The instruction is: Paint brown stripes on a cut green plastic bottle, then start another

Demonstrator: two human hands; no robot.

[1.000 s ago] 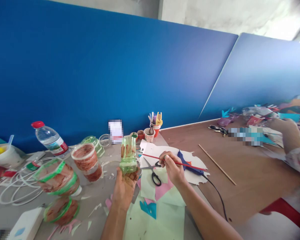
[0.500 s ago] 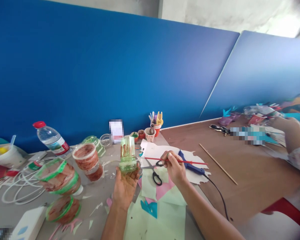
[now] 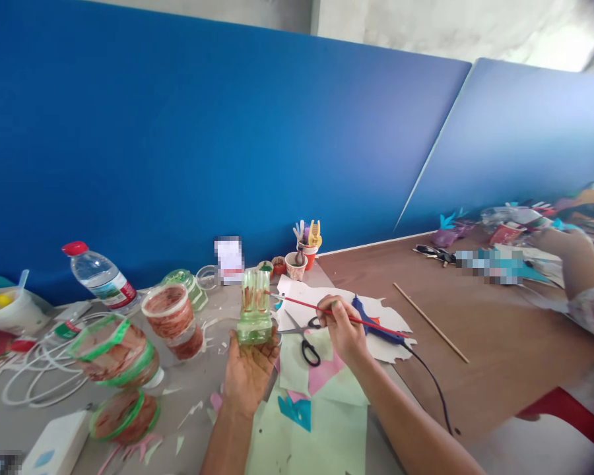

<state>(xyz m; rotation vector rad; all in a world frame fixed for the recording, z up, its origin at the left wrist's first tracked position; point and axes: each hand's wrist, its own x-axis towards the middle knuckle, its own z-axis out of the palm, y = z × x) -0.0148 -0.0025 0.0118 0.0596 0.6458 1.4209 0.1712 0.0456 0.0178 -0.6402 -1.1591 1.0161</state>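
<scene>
My left hand (image 3: 247,369) grips the base of a clear green plastic bottle piece (image 3: 254,307) streaked with brown paint, holding it upright above the table. A thin red paintbrush (image 3: 356,321) is pinched in my right hand (image 3: 341,328), and its tip reaches left to the bottle's side. Black-handled scissors (image 3: 304,343) lie on paper just below the brush. A blue glue gun (image 3: 373,326) with a black cord rests behind my right hand.
Cut bottle pieces (image 3: 113,353) painted brown with green rims stand at left beside a water bottle (image 3: 101,277) and a coiled white cord (image 3: 34,369). Small paint cups (image 3: 297,264) sit by the blue partition. A wooden stick (image 3: 430,323) lies on the brown table. Another person's arm (image 3: 579,270) is at right.
The brush tip has swung left and now reaches the bottle's side; half a second ago it pointed short of it. My left hand kept the bottle nearly still.
</scene>
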